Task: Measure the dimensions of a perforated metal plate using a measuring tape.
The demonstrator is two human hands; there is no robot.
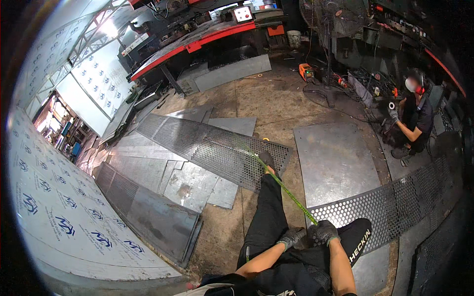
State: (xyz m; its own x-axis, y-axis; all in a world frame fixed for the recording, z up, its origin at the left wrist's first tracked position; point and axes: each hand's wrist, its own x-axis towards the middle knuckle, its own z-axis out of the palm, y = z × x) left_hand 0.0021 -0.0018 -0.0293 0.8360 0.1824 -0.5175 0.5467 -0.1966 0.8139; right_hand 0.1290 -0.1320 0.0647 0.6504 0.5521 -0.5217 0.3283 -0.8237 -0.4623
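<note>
My right hand (326, 232), in a dark grey glove, is closed round the near end of a tape measure, whose bright green blade (287, 191) runs out forward and left past my foot. The far end of the blade lies over a long perforated metal sheet (212, 148) on the floor; its tip is hard to make out. My gloved left hand (292, 238) rests on my leg with its fingers stretched out, apart from the blade. Another perforated sheet (390, 212), with larger holes, lies under and beside my right knee. My shoe (267, 160) stands on the far sheet.
A plain steel plate (340, 158) lies ahead to the right, and more sheets (190, 185) overlap on the left. A machine with a red edge (173, 54) stands at the back. A crouching co-worker (417, 116) holds a tool at right, near an orange box-shaped machine (306, 72) and a fan stand (330, 59).
</note>
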